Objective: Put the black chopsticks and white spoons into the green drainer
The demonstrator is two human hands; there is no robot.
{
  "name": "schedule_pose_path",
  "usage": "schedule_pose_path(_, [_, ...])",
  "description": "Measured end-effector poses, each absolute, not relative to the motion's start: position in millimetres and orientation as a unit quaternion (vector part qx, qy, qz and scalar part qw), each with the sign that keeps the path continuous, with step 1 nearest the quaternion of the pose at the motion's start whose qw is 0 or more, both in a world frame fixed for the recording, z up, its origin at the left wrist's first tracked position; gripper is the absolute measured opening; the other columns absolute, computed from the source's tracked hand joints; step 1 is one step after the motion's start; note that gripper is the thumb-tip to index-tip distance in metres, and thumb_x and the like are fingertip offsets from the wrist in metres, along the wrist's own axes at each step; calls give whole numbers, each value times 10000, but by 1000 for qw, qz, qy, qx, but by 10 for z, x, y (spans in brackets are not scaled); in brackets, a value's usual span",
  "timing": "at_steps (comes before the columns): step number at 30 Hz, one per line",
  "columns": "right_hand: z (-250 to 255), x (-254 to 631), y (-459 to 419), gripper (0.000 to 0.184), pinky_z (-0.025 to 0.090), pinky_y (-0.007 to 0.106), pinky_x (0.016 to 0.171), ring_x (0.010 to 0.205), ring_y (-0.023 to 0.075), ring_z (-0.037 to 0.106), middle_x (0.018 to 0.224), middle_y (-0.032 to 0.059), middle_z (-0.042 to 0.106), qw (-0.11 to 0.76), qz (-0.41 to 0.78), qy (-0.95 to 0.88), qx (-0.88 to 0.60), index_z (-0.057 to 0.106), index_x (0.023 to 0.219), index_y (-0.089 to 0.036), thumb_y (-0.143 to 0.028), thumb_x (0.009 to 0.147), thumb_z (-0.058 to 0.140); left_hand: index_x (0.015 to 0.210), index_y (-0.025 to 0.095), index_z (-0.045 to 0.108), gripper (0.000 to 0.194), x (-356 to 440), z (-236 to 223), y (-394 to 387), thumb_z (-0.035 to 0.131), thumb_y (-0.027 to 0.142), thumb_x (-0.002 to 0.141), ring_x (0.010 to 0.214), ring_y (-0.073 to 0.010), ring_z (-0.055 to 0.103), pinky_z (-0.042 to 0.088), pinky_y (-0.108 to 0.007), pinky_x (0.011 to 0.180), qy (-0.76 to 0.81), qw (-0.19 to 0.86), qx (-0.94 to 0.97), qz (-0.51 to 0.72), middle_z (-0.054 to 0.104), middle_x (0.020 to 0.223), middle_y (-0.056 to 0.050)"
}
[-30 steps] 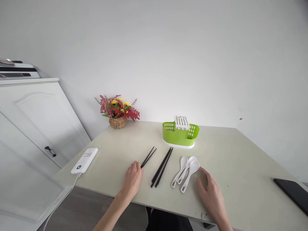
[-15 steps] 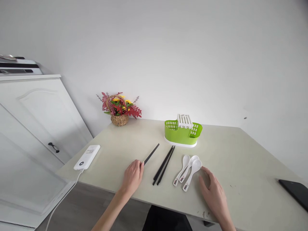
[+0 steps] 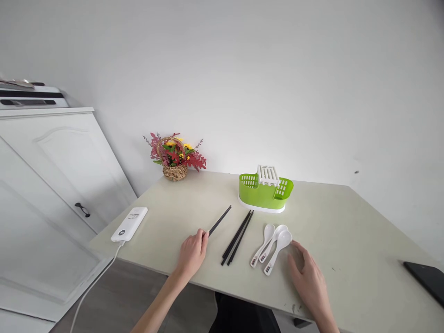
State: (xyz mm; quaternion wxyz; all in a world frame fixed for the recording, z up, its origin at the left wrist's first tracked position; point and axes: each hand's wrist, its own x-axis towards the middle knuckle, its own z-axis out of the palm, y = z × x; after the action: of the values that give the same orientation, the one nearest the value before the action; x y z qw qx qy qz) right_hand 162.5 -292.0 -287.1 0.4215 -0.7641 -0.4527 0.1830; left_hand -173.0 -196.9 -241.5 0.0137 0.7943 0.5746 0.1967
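My left hand (image 3: 192, 252) rests on the table with its fingers closed on the near end of a pair of black chopsticks (image 3: 219, 220) that point away toward the back. A second pair of black chopsticks (image 3: 237, 237) lies just right of them. Three white spoons (image 3: 273, 245) lie side by side, handles toward me. My right hand (image 3: 308, 276) lies flat and open on the table just right of the spoons, holding nothing. A green cutlery holder (image 3: 265, 192) with a white insert stands behind them.
A white power bank (image 3: 129, 224) with a cable sits at the table's left edge. A wicker basket of flowers (image 3: 175, 157) stands at the back left by the wall. A black phone (image 3: 426, 277) lies at the far right. A white cabinet (image 3: 52, 194) stands to the left.
The left pair of chopsticks was splayed in a V a second ago and now lies together. Both hands stay about where they were; the view has shifted slightly.
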Motion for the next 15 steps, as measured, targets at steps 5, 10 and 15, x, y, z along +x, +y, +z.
schedule_pose_path(5, [-2853, 1625, -2912, 555, 473, 507, 1025, 1307, 339, 571, 1440, 67, 625, 421, 180, -448, -768, 551, 1401, -277, -553, 931, 444, 870, 243, 429, 403, -1736, -2436, -1957, 173, 440, 1110, 615, -195, 623, 358, -278, 558, 569, 20, 797, 204, 597, 683, -14])
schedule_pose_path(10, [-2828, 1612, -2931, 561, 467, 500, 1032, 1312, 340, 570, 1452, 71, 620, 421, 174, -451, -767, 550, 1407, -270, -557, 940, 432, 875, 243, 426, 391, -1726, -2430, -1961, 184, 442, 1109, 595, -197, 601, 348, -283, 556, 567, 26, 797, 205, 575, 658, -4])
schedule_pose_path(15, [-2849, 1616, -2929, 569, 456, 495, 1033, 1314, 343, 568, 1442, 90, 626, 427, 162, -460, -761, 552, 1413, -253, -558, 949, 427, 865, 245, 428, 380, -1727, -2402, -1964, 200, 440, 1099, 586, -194, 583, 343, -278, 562, 563, 43, 796, 219, 564, 657, -4])
